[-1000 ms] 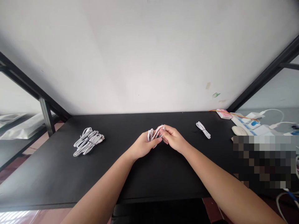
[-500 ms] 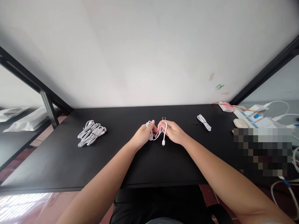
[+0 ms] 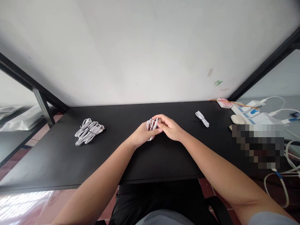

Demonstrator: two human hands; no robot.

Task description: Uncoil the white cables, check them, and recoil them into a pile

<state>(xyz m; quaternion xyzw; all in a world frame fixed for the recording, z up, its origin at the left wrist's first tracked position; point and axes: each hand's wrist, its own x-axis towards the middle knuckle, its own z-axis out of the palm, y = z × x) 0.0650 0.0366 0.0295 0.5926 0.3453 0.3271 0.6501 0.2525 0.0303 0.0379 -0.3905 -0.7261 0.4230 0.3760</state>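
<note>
Over the middle of the black table, a white charging cable (image 3: 152, 124) is bunched in loops between my two hands. My left hand (image 3: 143, 133) is closed around the loops, its thumb lying across the front. From the other side my right hand (image 3: 170, 127) pinches the loops with thumb and fingertips, which partly hide the cable. Below the fingers a white cable end shows. Several coiled white cables with dark ties, a pile (image 3: 89, 131), lie on the left of the table. One tied white cable bundle (image 3: 202, 119) lies on the right.
The black table (image 3: 103, 165) meets a pale wall (image 3: 140, 56). At the right stand a white power strip (image 3: 241, 113) with plugged-in chargers, a white mouse (image 3: 237, 119) and a blurred patch. Loose white cords (image 3: 287, 162) hang at the right edge. Black metal posts (image 3: 43, 106) frame the sides.
My hands have come together, and the free cable end that hung from my right hand is now gathered with the loops. The view has shifted slightly.
</note>
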